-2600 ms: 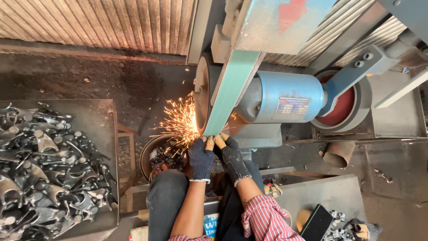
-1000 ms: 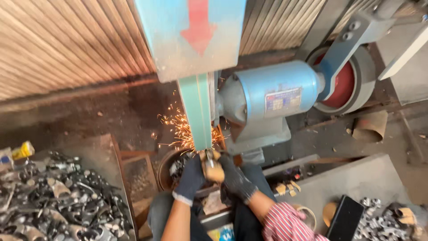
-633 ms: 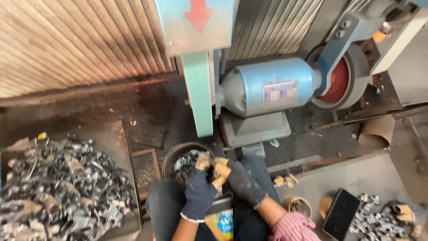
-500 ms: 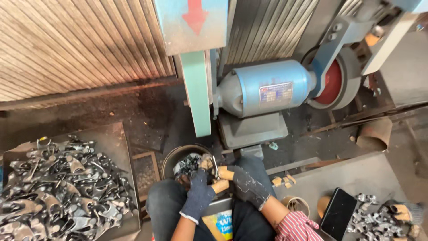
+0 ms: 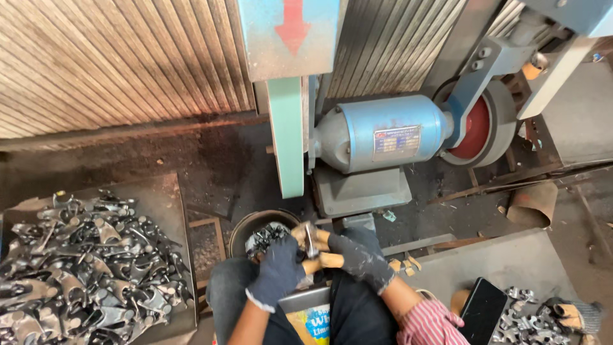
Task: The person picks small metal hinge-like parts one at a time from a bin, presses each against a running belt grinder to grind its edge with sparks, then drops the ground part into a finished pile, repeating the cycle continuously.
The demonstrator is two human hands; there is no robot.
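Both hands off belt [image 5: 285, 137] now, sparks gone. Left hand [image 5: 278, 273] and right hand [image 5: 359, 259] clamp one small part [image 5: 310, 237] over bucket [image 5: 246, 223]. Grinding pass looks done.

Small grey metal piece [image 5: 309, 237] — upright, pinched between gloved fingertips — just above the round bucket [image 5: 246, 225].
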